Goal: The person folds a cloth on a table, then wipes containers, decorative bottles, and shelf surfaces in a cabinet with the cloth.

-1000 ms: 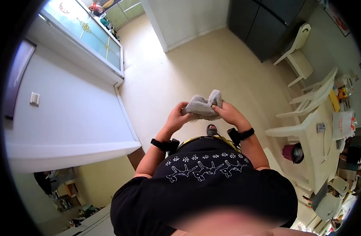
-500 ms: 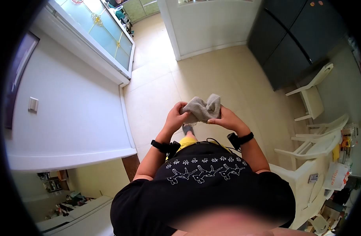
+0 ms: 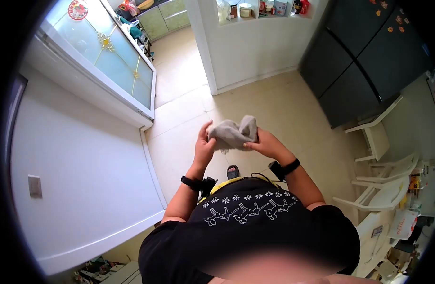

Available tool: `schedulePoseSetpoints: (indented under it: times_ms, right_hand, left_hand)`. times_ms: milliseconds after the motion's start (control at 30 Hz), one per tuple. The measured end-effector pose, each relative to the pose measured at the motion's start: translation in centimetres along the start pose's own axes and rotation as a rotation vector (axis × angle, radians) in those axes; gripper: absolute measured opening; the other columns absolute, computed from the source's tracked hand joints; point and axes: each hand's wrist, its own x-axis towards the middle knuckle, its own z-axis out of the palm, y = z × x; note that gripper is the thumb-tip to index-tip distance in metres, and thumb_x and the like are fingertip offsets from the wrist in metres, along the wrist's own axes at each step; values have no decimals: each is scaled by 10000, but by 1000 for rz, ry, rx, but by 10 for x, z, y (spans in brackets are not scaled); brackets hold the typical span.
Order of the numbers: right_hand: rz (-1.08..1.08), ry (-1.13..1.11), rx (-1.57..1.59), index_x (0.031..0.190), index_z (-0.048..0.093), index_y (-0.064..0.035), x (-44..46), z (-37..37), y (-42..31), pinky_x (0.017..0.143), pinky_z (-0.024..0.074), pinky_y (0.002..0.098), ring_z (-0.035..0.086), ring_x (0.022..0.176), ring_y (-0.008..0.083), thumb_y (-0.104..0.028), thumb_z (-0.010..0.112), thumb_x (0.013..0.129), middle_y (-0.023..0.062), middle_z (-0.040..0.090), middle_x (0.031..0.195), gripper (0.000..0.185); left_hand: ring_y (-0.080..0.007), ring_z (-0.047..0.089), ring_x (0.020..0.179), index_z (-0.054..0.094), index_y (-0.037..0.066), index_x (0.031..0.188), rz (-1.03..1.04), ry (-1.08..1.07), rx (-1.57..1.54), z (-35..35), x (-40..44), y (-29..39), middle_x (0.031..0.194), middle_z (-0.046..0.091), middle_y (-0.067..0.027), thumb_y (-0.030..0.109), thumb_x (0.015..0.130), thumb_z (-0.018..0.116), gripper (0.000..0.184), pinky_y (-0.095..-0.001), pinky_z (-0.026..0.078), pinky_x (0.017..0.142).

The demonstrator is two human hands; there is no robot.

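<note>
A crumpled grey cloth hangs between my two hands, in front of my waist and above the floor. My left hand grips its left edge, with the thumb on the near side and a finger raised. On the other side, my right hand pinches the cloth's right end, thumb in front. The fingers behind the cloth are partly hidden. Each wrist wears a black strap with a small device.
Ahead stand a white partition with shelved jars and a dark fridge. A frosted glass door is at the upper left. White chairs and a cluttered table line the right. One sandalled foot shows below.
The view has shifted, bringing the partition's shelf and more of the fridge into sight. Both hands and the cloth have moved slightly left in view, and the cloth's folds have changed shape.
</note>
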Motion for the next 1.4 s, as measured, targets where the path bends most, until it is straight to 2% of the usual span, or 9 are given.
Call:
schedulePoseSetpoints:
  times_ms: [67, 233, 300, 633, 833, 1000, 1167, 1267, 1400]
  right_hand:
    - [12, 26, -39, 1198, 550, 24, 20, -5, -17, 875, 495, 380, 654, 978, 339, -237, 756, 814, 227, 669, 1075, 508]
    - [1, 20, 149, 1267, 526, 14, 46, -23, -7, 928, 487, 348, 636, 1064, 243, -121, 760, 799, 162, 660, 1151, 540]
    - [117, -6, 221, 1306, 505, 12, 54, -35, 7, 963, 477, 332, 606, 1109, 188, -71, 757, 801, 116, 636, 1202, 570]
    - [60, 81, 343, 1312, 509, 38, 144, -127, 64, 933, 499, 328, 633, 1081, 210, -109, 738, 817, 145, 649, 1189, 565]
    - [21, 188, 362, 1288, 517, 51, 206, -213, 86, 929, 505, 344, 644, 1072, 239, -111, 718, 829, 176, 652, 1182, 527]
    - [76, 295, 385, 1282, 519, 42, 225, -272, 125, 926, 508, 348, 634, 1087, 228, -108, 712, 832, 147, 648, 1187, 512]
    - [181, 226, 372, 1303, 500, 38, 246, -308, 142, 949, 490, 342, 604, 1131, 214, -128, 720, 840, 144, 615, 1247, 538]
    - [112, 249, 474, 1304, 507, 33, 269, -308, 161, 962, 479, 345, 591, 1146, 209, -137, 720, 843, 141, 615, 1243, 536]
    - [110, 181, 396, 1328, 490, 36, 304, -317, 152, 966, 476, 350, 582, 1154, 212, -153, 722, 847, 136, 608, 1248, 567]
  left_hand:
    - [-138, 563, 1029, 500, 67, 1401, 0, 22, -103, 0, 24, 7, 1144, 601, -70, -33, 901, 478, 510, -254, 462, 923]
    - [-150, 556, 828, 714, 8, 1057, 166, -7, 182, 5, 57, 13, 894, 537, -44, -73, 908, 458, 308, -247, 460, 774]
    - [-154, 556, 822, 715, 12, 1058, 141, -37, 213, 6, 73, 7, 899, 543, -49, -80, 899, 462, 312, -246, 459, 766]
    - [-245, 635, 991, 710, 44, 1100, 197, -68, 412, 59, 197, 8, 1068, 636, -115, -127, 845, 490, 378, -304, 496, 893]
    - [-285, 605, 1059, 661, 26, 1193, 272, -116, 572, 126, 296, 20, 1132, 592, -138, -144, 775, 465, 492, -334, 496, 938]
    - [-307, 605, 1020, 693, 68, 1156, 172, -165, 666, 189, 363, 21, 1043, 621, -134, -133, 759, 480, 493, -338, 498, 905]
    - [-297, 608, 912, 768, 164, 1004, 211, -230, 885, 204, 401, 21, 886, 688, -52, -11, 814, 583, 317, -393, 488, 825]
    - [-270, 611, 904, 774, 179, 999, 288, -115, 927, 195, 417, 10, 909, 697, -37, 13, 822, 600, 299, -388, 488, 850]
    - [-258, 638, 901, 766, 130, 1029, 75, -106, 795, 187, 442, 22, 938, 718, -57, 5, 834, 609, 279, -337, 514, 853]
